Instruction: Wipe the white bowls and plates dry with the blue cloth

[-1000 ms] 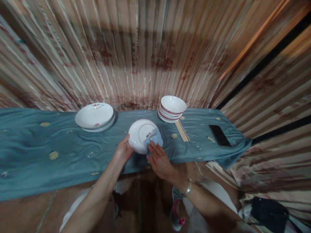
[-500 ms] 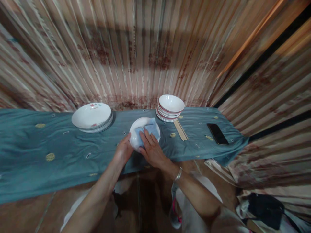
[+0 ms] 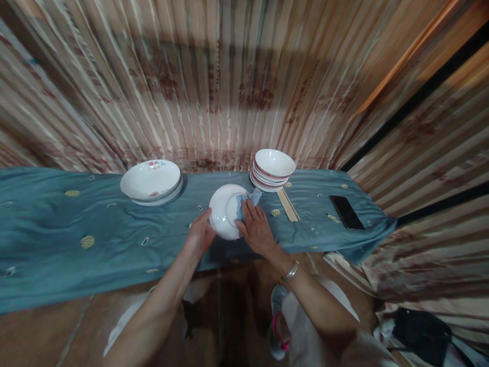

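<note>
A small white plate is held up over the near half of the cloth-covered table, a round ring showing on its face. My left hand grips its left edge, fingers hidden beneath it. On the plate's right side my right hand presses a pale blue cloth, fingers lying over it; a corner of the cloth sticks out past the rim. Behind and to the right stands a stack of white bowls with red bands. A stack of large white plates with floral decoration is at the left.
Wooden chopsticks lie beside the bowls, and a black phone rests farther right. A teal patterned tablecloth covers the table. Pleated curtains hang behind and on the right. A dark bag is at the lower right.
My right hand and the blue cloth have slid from the plate's middle to its right edge, uncovering more of the white face. The view has shifted slightly.
</note>
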The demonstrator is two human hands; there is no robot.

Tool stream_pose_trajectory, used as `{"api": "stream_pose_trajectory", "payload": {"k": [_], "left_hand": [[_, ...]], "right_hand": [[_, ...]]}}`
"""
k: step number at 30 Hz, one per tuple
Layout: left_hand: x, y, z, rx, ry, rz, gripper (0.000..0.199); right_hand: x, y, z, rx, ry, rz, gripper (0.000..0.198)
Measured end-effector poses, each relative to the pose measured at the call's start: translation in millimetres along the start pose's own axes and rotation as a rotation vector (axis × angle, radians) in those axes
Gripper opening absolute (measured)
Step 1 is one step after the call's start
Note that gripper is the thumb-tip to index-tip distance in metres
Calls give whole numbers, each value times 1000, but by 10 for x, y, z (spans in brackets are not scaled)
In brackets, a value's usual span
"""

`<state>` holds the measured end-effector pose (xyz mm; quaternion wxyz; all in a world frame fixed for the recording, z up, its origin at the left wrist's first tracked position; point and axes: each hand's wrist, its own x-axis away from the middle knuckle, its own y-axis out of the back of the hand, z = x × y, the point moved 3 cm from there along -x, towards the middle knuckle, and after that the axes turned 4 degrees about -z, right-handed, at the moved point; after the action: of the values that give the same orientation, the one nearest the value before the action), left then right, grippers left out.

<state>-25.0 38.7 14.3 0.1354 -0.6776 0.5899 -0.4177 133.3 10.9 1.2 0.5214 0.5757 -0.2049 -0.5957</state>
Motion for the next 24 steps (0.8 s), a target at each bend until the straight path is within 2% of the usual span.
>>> {"api": "stream_pose_trajectory", "payload": {"k": [5,10,17,24], "left_hand": [[-55,60,16,20,37,-69,25],[-100,86,4,46,35,-57,20],[-14,-64,-32,68,50,-33,35],[82,-146,-78,54,159,20,52]], "right_hand": [[177,-43,-27,-70,63,15,58],[353,-31,29,-104,82,16,55],[474,-20,282,-143,176,2,60],[297,-58,501,11,309,25,59]]}}
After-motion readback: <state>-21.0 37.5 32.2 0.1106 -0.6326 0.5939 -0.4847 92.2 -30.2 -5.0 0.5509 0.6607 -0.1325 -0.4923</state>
